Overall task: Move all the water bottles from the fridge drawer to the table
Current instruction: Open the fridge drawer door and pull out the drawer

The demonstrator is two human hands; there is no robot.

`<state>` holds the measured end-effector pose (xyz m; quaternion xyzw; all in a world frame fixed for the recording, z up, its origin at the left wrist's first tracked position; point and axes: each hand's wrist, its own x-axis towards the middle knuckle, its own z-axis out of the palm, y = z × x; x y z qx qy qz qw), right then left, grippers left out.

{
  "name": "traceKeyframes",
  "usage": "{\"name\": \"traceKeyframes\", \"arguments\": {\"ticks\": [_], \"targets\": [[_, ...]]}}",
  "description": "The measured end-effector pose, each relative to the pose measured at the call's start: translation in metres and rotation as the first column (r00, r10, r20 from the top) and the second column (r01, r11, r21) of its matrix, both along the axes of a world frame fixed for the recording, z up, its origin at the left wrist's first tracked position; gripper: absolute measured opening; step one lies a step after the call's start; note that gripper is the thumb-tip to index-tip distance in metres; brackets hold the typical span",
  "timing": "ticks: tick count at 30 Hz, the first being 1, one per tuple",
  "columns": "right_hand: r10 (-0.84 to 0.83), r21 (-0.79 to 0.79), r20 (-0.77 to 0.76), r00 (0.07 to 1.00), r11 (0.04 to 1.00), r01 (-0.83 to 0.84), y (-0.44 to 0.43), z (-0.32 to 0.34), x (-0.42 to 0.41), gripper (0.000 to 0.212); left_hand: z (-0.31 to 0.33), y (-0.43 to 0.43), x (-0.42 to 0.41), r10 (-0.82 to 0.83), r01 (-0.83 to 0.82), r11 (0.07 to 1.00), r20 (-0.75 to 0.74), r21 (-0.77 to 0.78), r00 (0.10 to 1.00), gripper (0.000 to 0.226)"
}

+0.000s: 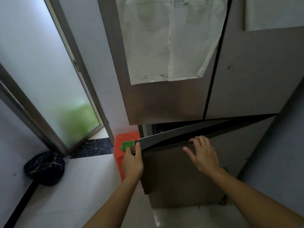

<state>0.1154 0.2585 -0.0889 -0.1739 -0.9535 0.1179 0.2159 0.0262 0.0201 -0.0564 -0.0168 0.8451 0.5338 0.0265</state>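
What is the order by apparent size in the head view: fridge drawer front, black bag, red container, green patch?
1. drawer front, also nearest the camera.
2. black bag and red container: too close to rank, and the container is partly hidden behind the drawer.
3. green patch, clearly smallest.

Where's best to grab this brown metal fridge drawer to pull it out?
Hook fingers over the top lip of the brown metal fridge drawer from above: its front is flat, with no handle showing. The left hand grips the left corner, the right hand the middle.
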Motion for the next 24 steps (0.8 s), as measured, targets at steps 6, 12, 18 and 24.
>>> {"name": "traceKeyframes", "arguments": {"ticks": [6,12,18,24], "targets": [[0.001,-0.187,-0.029,1.0,0.982,-0.007,-0.007,0.011,0.056,0.056,0.018,-0.03,0.077,-0.239,0.229,0.969,0.11,0.098,0.965,0.021],[-0.077,-0.33,-0.113,0.991,0.943,0.036,-0.008,0.011,0.133,0.032,0.04,-0.059,0.117,-0.421,0.416,0.905,0.321,0.088,0.849,0.058],[-0.24,-0.461,-0.07,0.968,0.869,0.182,0.0,0.023,0.227,0.042,0.049,-0.001,0.116,-0.603,0.612,0.79,0.208,0.027,0.77,0.031],[-0.523,-0.82,-0.073,0.849,0.516,0.248,-0.012,0.03,0.326,0.036,0.064,0.088,0.153,-0.862,0.865,0.483,0.099,-0.135,0.496,0.022]]}}
